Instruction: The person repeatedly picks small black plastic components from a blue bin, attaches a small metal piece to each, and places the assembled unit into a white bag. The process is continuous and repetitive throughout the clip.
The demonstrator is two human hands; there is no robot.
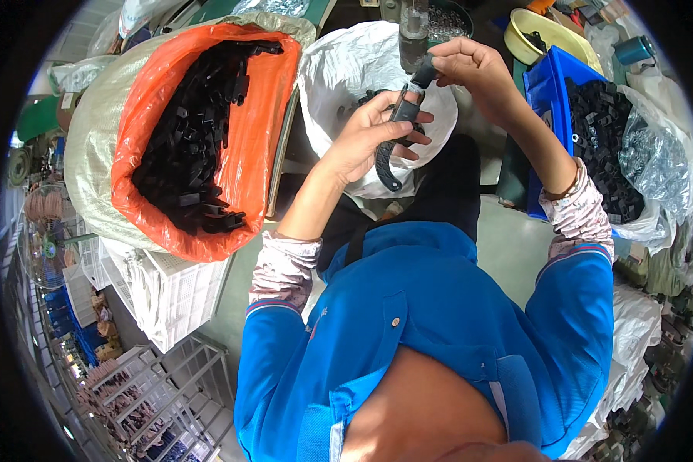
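Holding a curved black handle [384,157]

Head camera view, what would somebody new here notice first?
Probably the bright orange plastic liner in the big sack on the left, filled with black parts. Top centre, the left hand holds a curved black handle and the right hand grips a dark piece at its upper end, over a white bag. At right sits a blue plastic bin with more black pieces.
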